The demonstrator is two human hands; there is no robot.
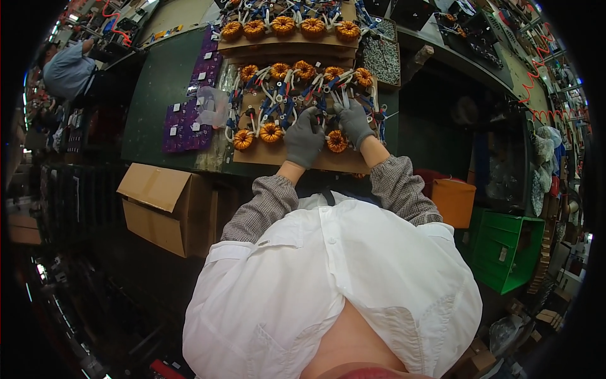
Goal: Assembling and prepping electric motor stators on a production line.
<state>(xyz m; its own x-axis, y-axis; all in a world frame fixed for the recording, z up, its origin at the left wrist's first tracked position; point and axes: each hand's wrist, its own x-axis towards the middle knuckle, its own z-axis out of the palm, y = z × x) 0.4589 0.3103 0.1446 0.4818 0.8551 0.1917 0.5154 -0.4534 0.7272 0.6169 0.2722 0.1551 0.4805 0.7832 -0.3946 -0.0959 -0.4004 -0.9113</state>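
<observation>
Both hands wear grey gloves and work over a cardboard sheet [252,155] covered with copper-wound ring coils. My left hand [305,138] is closed, its fingertips pinched among the dark wire ends; what they hold is too small to make out. Just to its right, my right hand [355,123] is closed around a pale wire lead [344,98]. One ring coil [336,141] sits between the two hands. Another coil [271,132] lies left of my left hand. White and blue leads with ring terminals [278,98] fill the space between the near and far rows of coils.
More coils [283,25] rest on stacked cardboard at the back. A bin of small metal parts [380,60] stands far right. Purple sheets [187,126] lie at left. A cardboard box [158,205] and a green crate [503,249] flank me. Another person [68,71] is far left.
</observation>
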